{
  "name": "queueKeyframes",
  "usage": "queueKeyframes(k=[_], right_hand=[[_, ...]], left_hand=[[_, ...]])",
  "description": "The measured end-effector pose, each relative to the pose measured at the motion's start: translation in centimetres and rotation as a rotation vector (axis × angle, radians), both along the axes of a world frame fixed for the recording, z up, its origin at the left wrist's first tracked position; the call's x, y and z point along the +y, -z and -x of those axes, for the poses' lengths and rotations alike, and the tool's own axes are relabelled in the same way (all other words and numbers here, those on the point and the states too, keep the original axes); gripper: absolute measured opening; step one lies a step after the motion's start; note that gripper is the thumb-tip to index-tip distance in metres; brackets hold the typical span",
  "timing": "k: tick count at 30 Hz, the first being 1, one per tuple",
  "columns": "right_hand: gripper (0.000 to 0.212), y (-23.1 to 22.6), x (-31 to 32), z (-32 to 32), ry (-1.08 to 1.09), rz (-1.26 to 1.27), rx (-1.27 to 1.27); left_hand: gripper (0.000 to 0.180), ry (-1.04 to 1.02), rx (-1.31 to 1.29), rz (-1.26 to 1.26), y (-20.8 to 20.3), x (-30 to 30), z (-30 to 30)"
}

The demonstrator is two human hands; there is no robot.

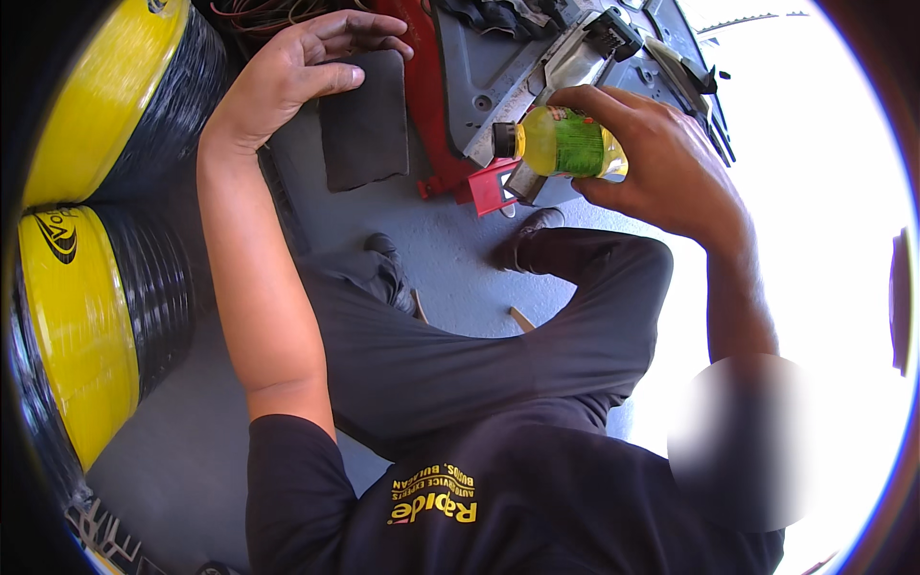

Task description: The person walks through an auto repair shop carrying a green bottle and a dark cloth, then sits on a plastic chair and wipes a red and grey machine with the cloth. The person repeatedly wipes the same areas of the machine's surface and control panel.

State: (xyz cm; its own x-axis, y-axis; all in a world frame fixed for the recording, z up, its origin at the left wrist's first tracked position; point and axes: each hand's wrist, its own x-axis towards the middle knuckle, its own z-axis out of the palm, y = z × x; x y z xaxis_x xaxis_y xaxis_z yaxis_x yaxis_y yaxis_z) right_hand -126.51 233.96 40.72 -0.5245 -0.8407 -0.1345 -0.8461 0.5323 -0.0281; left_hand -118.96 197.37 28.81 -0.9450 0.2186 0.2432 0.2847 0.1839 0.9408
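My right hand (666,158) grips a small clear plastic bottle (567,144) with a green label, a black cap and yellow liquid. The bottle lies nearly on its side, its cap pointing left. My left hand (311,72) is raised at the upper left with its fingers curved. Between its thumb and fingertips hangs a dark grey, roughly rectangular sheet (364,129), like sandpaper, with a ragged lower edge. The full grip on the sheet is partly hidden.
Large yellow-and-black wrapped rolls (81,316) stand along the left. Ahead is a grey workbench or cart (470,96) with metal tools, a black cloth and a red frame (426,105). My legs are bent over a grey-blue floor (450,297). Strong light washes out the right side.
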Motion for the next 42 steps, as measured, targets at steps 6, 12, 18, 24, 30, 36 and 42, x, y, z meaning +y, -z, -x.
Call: queueKeyframes(k=[6, 12, 18, 24, 30, 36, 42], right_hand=[[0.065, 0.6, -0.4, 0.2, 0.024, -0.069, 0.178], [0.066, 1.1, -0.2, 1.7, 0.127, -0.056, 0.305], [0.063, 1.6, -0.1, 1.8, 0.187, -0.032, 0.331], [0.073, 1.9, 1.2, 1.8, 0.166, 0.053, 0.093], [0.093, 1.7, 4.5, 1.9, 0.350, 0.411, -0.375], [0.098, 3.6, 8.3, 3.1, 0.416, 0.763, -0.517], [0.095, 6.7, 12.8, 4.6, 0.470, 0.927, -0.526]], left_hand=[[0.056, 0.021, 0.020, 0.056, -0.2, 1.6, 0.4], [0.052, 0.004, 0.044, 0.145, -0.3, 2.1, 0.2], [0.043, -0.018, -0.128, 0.039, -0.3, 2.9, 0.3], [0.027, -0.043, -0.025, 0.062, -0.9, 4.1, 0.6], [0.017, -0.195, 0.049, 0.206, -3.1, 8.9, 0.4], [0.018, -0.337, 0.215, 0.646, -3.3, 14.5, 2.6], [0.027, -0.438, 0.425, 1.270, -4.3, 18.5, 0.6]])
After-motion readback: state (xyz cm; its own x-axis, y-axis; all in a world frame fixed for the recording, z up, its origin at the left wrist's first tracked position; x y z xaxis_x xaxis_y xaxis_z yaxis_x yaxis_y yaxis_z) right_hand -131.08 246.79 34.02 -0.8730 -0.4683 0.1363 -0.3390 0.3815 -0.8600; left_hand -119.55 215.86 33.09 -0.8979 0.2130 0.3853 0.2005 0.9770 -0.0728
